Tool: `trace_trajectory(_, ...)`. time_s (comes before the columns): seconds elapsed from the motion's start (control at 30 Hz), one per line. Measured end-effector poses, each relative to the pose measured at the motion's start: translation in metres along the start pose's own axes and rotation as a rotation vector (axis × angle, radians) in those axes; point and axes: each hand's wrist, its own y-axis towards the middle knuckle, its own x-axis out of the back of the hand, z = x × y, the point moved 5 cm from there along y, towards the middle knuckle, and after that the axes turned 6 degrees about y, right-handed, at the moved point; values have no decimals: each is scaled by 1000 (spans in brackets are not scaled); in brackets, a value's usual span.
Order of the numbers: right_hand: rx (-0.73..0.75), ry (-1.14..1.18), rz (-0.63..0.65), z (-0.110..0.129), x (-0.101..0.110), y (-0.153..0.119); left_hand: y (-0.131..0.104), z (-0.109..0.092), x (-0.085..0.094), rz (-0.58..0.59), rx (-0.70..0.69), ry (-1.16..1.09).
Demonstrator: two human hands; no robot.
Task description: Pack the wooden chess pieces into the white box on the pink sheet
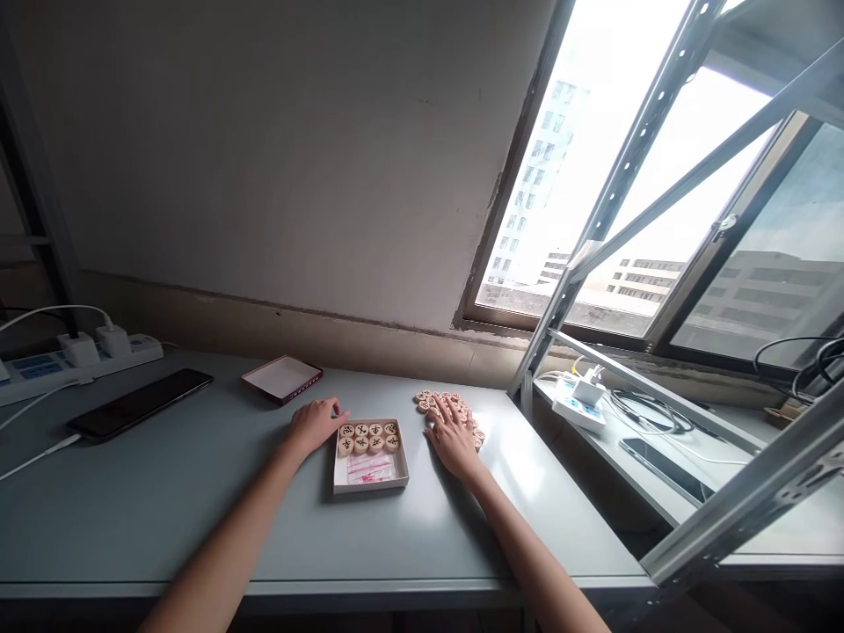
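A shallow white cardboard box [371, 486] lies on the desk, with several round wooden Chinese chess pieces [361, 444] in two rows along its far side. In its near half is a clear plastic bag [369, 469] with pink markings. My left hand [315, 425] is at the box's far left corner, fingers bent and together against the rim. To the right of the box, my right hand [454, 438] lies palm down with fingers spread over a pile of loose chess pieces [427, 400]. Its palm hides part of the pile.
The box lid [282, 378] lies upturned near the wall. Further left are a black phone [141, 403] on a cable and a power strip [141, 350] with chargers. A metal shelf post [560, 299] rises at the desk's right edge. Beyond it, another surface holds a second phone [665, 469].
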Motion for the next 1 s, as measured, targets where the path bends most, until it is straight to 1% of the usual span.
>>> trace_trajectory(0.07, 33, 17, 13, 9, 7, -7, 1, 8, 2, 59, 100, -65)
trace_trajectory(0.13, 91, 52, 35, 19, 15, -16, 2, 12, 0, 150, 126, -219)
trace_trajectory(0.23, 139, 124, 27, 28, 27, -28, 1, 7, -6, 321, 34, -416)
trace_trajectory(0.3, 135, 192, -14, 30, 35, -33, -1, 1, -9, 389, -36, -438)
trace_trajectory(0.37, 118, 294, -31, 35, 44, -34, -4, -2, -9, 401, -56, -419)
trace_trajectory(0.43, 130, 406, 8, 48, 50, -29, -5, -3, -9, 403, -50, -414)
trace_trajectory(0.47, 160, 452, 45, 58, 52, -26, -5, -4, -9, 411, -50, -419)
trace_trajectory(0.53, 269, 511, 118, 84, 53, -18, -5, -4, -9, 418, -56, -423)
trace_trajectory(0.6, 383, 516, 147, 110, 49, -11, -5, -4, -9, 408, -71, -418)
trace_trajectory(0.67, 454, 477, 140, 130, 41, -4, -5, -4, -9, 406, -84, -421)
trace_trajectory(0.77, 455, 406, 113, 146, 26, 2, -6, -5, -9, 401, -98, -433)
trace_trajectory(0.83, 435, 404, 98, 147, 24, 2, -6, -6, -9, 398, -96, -428)
trace_trajectory(0.9, 405, 423, 81, 137, 27, 0, -5, -5, -10, 403, -87, -419)
trace_trajectory(0.93, 370, 420, 63, 127, 30, 0, -5, -4, -11, 404, -82, -414)
trace_trajectory(1.0, 251, 355, -5, 95, 35, -3, -4, -3, -12, 402, -79, -408)
